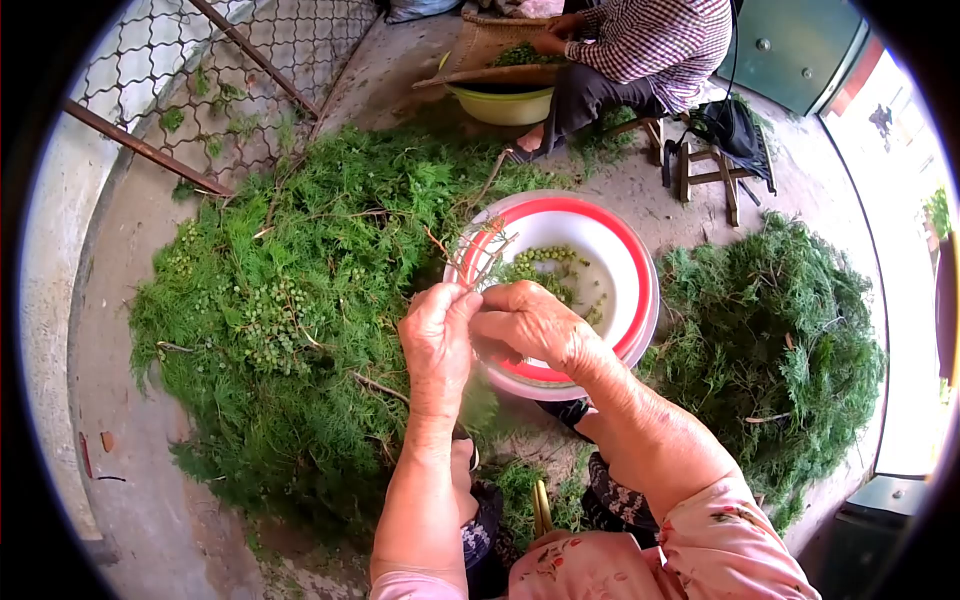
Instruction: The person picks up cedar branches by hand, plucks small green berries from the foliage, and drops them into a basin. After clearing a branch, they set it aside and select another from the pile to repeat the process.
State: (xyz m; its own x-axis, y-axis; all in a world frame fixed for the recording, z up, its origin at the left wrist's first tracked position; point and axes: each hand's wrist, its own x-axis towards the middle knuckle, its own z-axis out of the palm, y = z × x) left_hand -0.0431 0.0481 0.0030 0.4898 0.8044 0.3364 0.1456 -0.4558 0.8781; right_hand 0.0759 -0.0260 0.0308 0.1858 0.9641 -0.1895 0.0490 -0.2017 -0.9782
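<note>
Both of my hands meet over the left rim of a white basin [625, 240] with a red band. My left hand [437, 335] is closed on a thin green sprig [485, 255] with brownish stems, which rises above the fingers. Beside it my right hand [530, 325] is closed, its fingertips against the base of the sprig; what they pinch is hidden. Small green berries [555, 262] and leaf bits lie on the basin's floor. A large heap of green branches [290, 320], some bearing berries, spreads to the left of the basin.
Another pile of branches [790, 340] lies on the right. At the top, a seated person [650, 40] works over a woven tray [490, 42] above a yellow-green basin [500, 105]. A wooden stool [710, 170] stands behind that person; a metal mesh [220, 80] leans at upper left.
</note>
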